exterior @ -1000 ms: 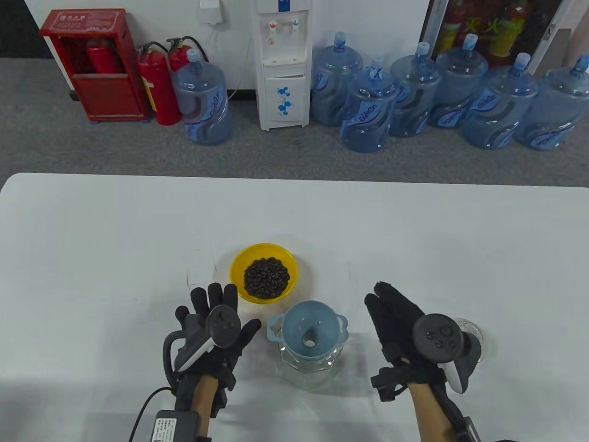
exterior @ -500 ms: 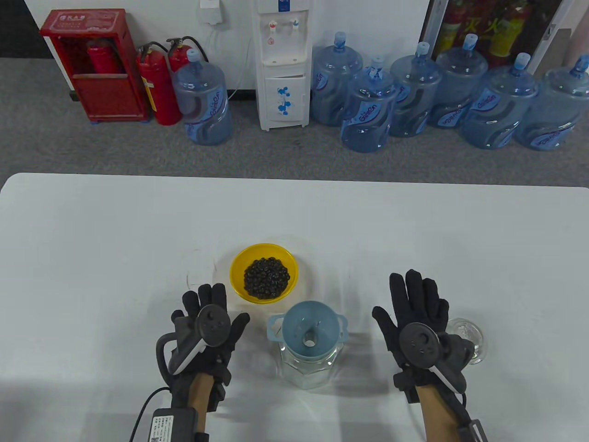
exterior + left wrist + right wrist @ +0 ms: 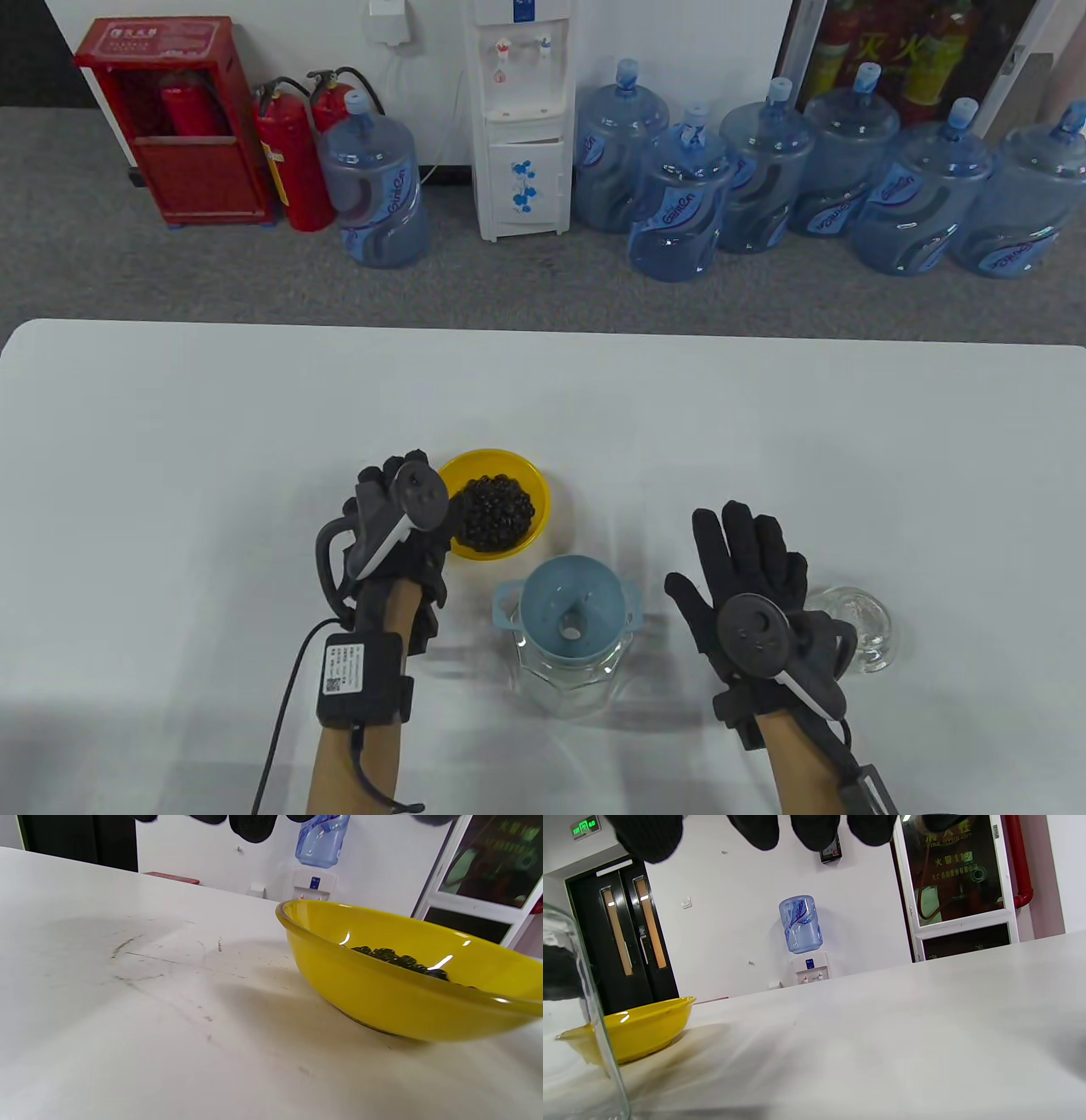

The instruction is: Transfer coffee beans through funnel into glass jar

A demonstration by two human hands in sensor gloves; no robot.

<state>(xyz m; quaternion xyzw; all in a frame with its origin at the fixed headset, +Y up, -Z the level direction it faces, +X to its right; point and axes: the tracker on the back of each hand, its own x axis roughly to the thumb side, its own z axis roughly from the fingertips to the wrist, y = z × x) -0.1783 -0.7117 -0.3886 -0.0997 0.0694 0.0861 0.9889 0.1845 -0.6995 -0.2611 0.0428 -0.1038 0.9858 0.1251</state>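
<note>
A yellow bowl (image 3: pixel 530 484) of dark coffee beans (image 3: pixel 501 514) stands mid-table. In front of it a blue funnel (image 3: pixel 543 598) sits in the mouth of a glass jar (image 3: pixel 564 688). My left hand (image 3: pixel 394 509) is at the bowl's left rim with its fingers curved down. In the left wrist view the fingertips (image 3: pixel 250 825) hang above the bowl (image 3: pixel 394 997) and are apart from it. My right hand (image 3: pixel 747 564) lies flat and open to the right of the jar, holding nothing. In the right wrist view, the jar wall (image 3: pixel 585 1035) and the bowl (image 3: pixel 640 1029) are at the left.
A clear glass lid (image 3: pixel 861 624) lies just right of my right hand. The white table (image 3: pixel 254 407) stretches wide to the left, right and far side. Water jugs and fire extinguishers stand on the floor beyond its far edge.
My left hand has moved forward from beside the jar to the bowl's left rim and its fingers have curled. My right hand turned palm down, spread, and shifted slightly left.
</note>
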